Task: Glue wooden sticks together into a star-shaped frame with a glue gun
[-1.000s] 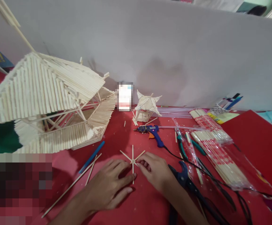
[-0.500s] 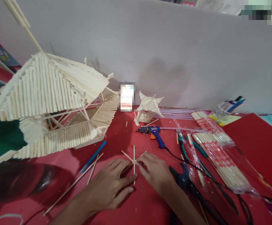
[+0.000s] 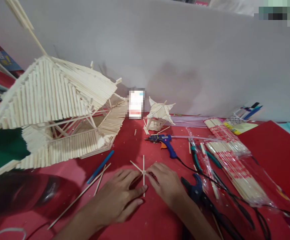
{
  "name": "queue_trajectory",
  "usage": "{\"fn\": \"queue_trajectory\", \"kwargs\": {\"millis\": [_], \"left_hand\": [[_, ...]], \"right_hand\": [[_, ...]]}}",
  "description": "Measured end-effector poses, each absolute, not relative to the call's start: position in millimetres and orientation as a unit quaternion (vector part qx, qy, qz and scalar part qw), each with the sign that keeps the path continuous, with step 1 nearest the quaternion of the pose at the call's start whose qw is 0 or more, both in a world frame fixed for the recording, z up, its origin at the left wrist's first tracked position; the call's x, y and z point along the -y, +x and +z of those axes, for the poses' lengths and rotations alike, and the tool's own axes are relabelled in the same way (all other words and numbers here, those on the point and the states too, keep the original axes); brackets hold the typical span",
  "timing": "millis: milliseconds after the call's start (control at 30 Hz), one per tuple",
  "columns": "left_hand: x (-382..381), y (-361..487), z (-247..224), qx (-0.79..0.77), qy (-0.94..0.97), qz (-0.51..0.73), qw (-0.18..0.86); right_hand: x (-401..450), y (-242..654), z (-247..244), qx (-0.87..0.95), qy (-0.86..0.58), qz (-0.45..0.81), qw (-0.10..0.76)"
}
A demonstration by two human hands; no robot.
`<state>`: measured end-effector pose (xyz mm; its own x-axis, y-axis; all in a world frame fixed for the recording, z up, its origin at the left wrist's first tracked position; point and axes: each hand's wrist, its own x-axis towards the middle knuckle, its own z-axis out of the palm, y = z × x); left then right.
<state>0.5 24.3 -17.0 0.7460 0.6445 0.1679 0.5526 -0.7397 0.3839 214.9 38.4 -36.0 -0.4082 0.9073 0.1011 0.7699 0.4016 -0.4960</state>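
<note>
Thin wooden sticks joined at the centre form a star-shaped frame (image 3: 143,163) lying on the red tabletop between my hands. My left hand (image 3: 118,195) comes in from the left, its fingertips closed on the frame near the centre and its thumb by the lower stick. From the other side, my right hand (image 3: 167,185) pinches the frame close to the joint, and its fingers partly hide the right-hand sticks. Beyond my hands lies a blue glue gun (image 3: 168,146) with an orange trigger. A blue pen (image 3: 100,166) and a long loose stick (image 3: 78,196) rest left of my left hand.
A large stick-built house (image 3: 59,100) fills the left side, with a dark bottle (image 3: 34,193) in front. A small stick pavilion (image 3: 158,113) stands at the back near a blurred bright screen (image 3: 136,104). Rightward are dark-handled cutters (image 3: 197,191), green-handled pliers (image 3: 196,160), a cable and bagged sticks (image 3: 237,173).
The whole view has shifted very slightly. Both hands keep the same hold on the stick frame, with no other visible movement.
</note>
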Motion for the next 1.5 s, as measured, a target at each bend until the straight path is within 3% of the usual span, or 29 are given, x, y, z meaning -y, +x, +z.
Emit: {"fn": "queue_trajectory", "kwargs": {"millis": [467, 833, 1500], "left_hand": [[-23.7, -0.4, -13.6, -0.329, 0.919, 0.149, 0.158], [-23.4, -1.5, -13.2, -0.332, 0.919, 0.128, 0.171], [-21.1, -4.0, -15.6, -0.340, 0.915, 0.150, 0.154]], "right_hand": [[-39.2, 215.7, -38.1, 0.827, -0.505, 0.171, 0.180], [-39.6, 221.4, -37.1, 0.790, -0.518, 0.260, 0.198], [-38.9, 215.2, -33.9, 0.802, -0.527, 0.223, 0.169]]}}
